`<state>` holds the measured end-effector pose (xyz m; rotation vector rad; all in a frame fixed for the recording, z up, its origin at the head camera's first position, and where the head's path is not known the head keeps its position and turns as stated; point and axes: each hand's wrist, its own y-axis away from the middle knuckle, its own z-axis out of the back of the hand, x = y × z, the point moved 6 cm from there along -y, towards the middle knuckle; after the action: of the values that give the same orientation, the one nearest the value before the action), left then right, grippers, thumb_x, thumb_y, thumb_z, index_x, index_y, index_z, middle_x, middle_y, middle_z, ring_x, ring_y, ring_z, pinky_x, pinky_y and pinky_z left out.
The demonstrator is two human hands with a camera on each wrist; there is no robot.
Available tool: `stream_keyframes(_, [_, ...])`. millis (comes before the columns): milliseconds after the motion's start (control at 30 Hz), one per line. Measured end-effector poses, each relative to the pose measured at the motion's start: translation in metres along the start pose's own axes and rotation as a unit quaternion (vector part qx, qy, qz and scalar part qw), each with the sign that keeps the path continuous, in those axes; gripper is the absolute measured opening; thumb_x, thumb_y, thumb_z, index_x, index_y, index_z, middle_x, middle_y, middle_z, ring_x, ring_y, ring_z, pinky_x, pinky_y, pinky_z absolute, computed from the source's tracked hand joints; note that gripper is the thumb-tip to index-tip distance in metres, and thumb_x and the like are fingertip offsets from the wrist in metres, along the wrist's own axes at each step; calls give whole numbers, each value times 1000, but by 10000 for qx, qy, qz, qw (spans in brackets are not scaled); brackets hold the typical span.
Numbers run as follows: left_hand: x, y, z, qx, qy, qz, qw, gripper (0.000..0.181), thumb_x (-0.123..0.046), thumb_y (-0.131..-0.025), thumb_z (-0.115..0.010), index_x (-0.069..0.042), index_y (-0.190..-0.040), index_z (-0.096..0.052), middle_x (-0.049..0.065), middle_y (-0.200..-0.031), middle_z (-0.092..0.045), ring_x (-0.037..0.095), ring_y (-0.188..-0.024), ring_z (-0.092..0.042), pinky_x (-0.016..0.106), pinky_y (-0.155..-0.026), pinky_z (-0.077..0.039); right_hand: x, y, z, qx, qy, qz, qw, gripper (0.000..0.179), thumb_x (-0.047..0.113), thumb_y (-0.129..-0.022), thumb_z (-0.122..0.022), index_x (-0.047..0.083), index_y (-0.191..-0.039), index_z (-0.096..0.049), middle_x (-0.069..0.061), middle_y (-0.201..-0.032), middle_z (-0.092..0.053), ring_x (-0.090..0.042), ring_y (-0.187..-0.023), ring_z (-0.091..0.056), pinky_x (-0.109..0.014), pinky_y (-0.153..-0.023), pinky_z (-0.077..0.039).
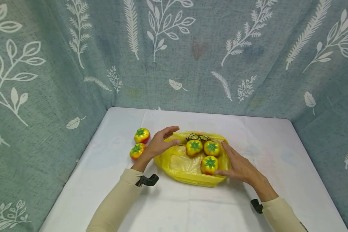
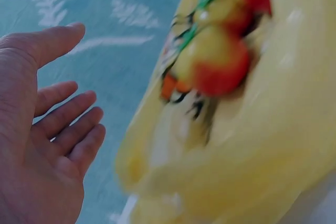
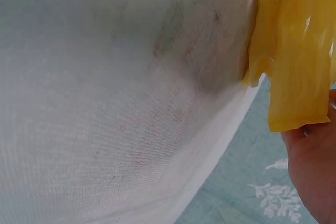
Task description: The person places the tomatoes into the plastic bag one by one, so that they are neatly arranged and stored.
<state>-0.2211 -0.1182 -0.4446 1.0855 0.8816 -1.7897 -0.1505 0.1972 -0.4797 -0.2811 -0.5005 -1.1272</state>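
The left forearm [image 1: 116,199] slants inward over the tabletop [image 1: 177,206], its left hand [image 1: 160,141] nearer the far edge than the right hand [image 1: 240,162], thumb held apart from relaxed fingers. The right forearm [image 1: 279,209] leans toward the left edge, thumb and fingers spread wide.

Table [image 1: 188,209], covered with white cloth [image 1: 290,180]: one open yellow plastic bag [image 1: 188,178], laid near the middle; one yellow-red fruit [image 1: 142,136] and a second fruit [image 1: 137,152], placed to its left.
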Motion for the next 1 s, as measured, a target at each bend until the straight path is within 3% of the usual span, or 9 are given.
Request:
stream_keyframes(233, [8,11,52,-692,-8,-17,9976,63,-24,-95,-73,-4,-149,-47,11,-152,-47,27,-143,-41,42,-118,-32,-1,0,1,-82,-4,101,9999,122,74,-76,-72,20,-165,-7,-16,-167,-17,-44,-143,-35,-64,-104,-42])
stream_keyframes(333, [15,15,75,-987,-79,113,9950,66,-25,-95,-74,-3,-150,-46,12,-153,-46,28,-144,-39,43,-119,-30,-1,0,0,-49,-14,78,10000,123,75,-76,-72,21,-165,-6,-15,-167,-17,-43,-144,-34,-64,-105,-42])
stream_keyframes(567, [44,30,118,-1569,-161,461,9864,70,-25,-95,-73,-1,-152,-40,18,-155,-41,33,-146,-35,45,-120,-27,-2,-1,0,-23,-27,31,10000,123,75,-76,-72,23,-165,-5,-15,-167,-16,-43,-144,-34,-64,-105,-42])
stream_keyframes(767, [72,40,131,-1808,-35,869,9797,74,-28,-94,-74,-1,-153,-38,19,-156,-40,34,-146,-35,46,-120,-27,-2,-1,0,-34,-24,4,10000,123,74,-75,-73,23,-165,-5,-14,-167,-16,-44,-143,-35,-65,-104,-42])
stream_keyframes(1000, [90,44,130,-1694,70,1331,9765,78,-28,-96,-72,-2,-157,-31,18,-160,-34,33,-149,-30,45,-121,-24,-2,-1,0,-6,-27,-29,10000,123,75,-75,-72,23,-165,-5,-15,-167,-16,-44,-144,-34,-64,-105,-41])
